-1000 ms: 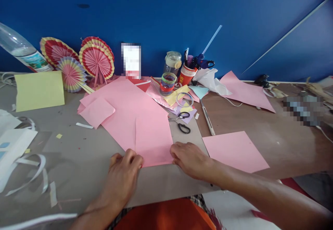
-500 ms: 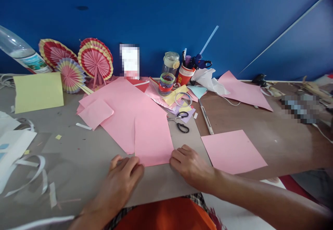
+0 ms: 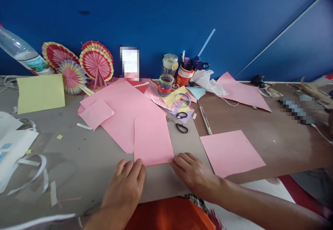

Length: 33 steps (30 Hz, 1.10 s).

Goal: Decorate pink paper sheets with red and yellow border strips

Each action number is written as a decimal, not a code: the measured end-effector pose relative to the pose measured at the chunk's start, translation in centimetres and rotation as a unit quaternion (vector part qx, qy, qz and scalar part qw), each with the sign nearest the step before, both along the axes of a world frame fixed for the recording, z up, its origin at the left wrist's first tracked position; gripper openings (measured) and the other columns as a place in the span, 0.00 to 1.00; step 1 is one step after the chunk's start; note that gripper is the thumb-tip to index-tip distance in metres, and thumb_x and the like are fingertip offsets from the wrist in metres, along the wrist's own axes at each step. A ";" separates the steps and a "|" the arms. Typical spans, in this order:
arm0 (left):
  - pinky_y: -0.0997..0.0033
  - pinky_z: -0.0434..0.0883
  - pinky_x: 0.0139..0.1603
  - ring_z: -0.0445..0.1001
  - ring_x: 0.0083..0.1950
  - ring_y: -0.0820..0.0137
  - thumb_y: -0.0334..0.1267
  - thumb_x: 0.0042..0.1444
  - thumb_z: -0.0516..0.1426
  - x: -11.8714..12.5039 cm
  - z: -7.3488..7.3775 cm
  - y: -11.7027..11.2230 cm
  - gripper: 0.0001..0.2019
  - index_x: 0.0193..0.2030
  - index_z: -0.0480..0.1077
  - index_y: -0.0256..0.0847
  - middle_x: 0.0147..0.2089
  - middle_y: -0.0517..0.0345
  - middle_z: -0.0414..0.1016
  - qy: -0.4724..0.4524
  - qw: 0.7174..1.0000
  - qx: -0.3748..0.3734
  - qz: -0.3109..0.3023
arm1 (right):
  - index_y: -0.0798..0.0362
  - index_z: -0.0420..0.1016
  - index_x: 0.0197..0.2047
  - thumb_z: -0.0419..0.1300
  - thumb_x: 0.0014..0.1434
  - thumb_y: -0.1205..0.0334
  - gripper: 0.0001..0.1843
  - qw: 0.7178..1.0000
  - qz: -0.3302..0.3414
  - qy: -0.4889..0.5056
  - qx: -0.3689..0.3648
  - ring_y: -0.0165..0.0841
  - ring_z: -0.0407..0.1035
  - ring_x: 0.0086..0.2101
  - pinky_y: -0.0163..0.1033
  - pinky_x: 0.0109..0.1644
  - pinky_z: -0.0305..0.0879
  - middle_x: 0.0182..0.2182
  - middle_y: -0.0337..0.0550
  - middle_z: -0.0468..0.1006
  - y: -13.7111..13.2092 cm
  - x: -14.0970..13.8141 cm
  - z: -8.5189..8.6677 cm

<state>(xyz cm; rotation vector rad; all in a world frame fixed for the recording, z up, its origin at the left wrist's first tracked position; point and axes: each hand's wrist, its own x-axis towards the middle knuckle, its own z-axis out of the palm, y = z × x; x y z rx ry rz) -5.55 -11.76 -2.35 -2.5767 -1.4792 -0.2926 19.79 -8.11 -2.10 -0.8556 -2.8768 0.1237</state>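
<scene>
A folded pink paper sheet (image 3: 152,138) lies on the grey table (image 3: 85,153) in front of me. My left hand (image 3: 127,185) rests flat, fingers stretched out, its fingertips at the sheet's near left corner. My right hand (image 3: 194,171) lies with its fingers extended and pressed on the sheet's near right corner. Neither hand grips anything. A larger pink sheet (image 3: 122,105) lies under and behind the folded one.
A pink square (image 3: 231,152) lies to the right. Scissors (image 3: 180,122), a craft knife (image 3: 204,117), tape rolls (image 3: 165,83) and a cup of pens (image 3: 185,73) stand behind. Paper fans (image 3: 78,63), a bottle (image 3: 22,53), a yellow sheet (image 3: 40,93) and white scraps (image 3: 23,157) are at left.
Both hands slid slightly toward me along the folded sheet's near edge. The left hand flattened out; the paper stayed in place.
</scene>
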 end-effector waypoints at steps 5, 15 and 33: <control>0.57 0.62 0.57 0.71 0.54 0.60 0.22 0.57 0.49 1.4 2.0 -0.6 0.20 0.56 0.66 0.36 0.51 0.46 0.75 -0.113 0.990 0.078 0.041 | 0.63 0.67 0.52 0.54 0.56 0.75 0.19 1.000 0.007 -0.003 -0.028 0.37 0.61 0.36 0.42 0.40 0.62 0.39 0.51 0.72 0.2 0.0 0.0; 0.58 0.59 0.62 0.58 0.66 0.53 0.59 0.57 0.50 4.8 -2.7 -2.0 0.37 0.60 0.61 0.26 0.62 0.35 0.65 -0.034 0.998 0.053 -0.030 | 0.60 0.70 0.46 0.56 0.56 0.73 0.13 0.998 -0.004 -0.015 -0.063 0.37 0.62 0.38 0.42 0.41 0.62 0.39 0.49 0.72 0.3 -0.2 0.4; 0.55 0.58 0.63 0.56 0.67 0.52 0.64 0.55 0.49 3.4 -3.9 -2.1 0.42 0.66 0.55 0.30 0.67 0.37 0.58 -0.001 0.998 -0.054 -0.037 | 0.59 0.69 0.51 0.53 0.56 0.74 0.18 0.997 -0.027 -0.021 -0.071 0.38 0.63 0.40 0.43 0.45 0.64 0.42 0.51 0.72 0.1 -0.2 0.2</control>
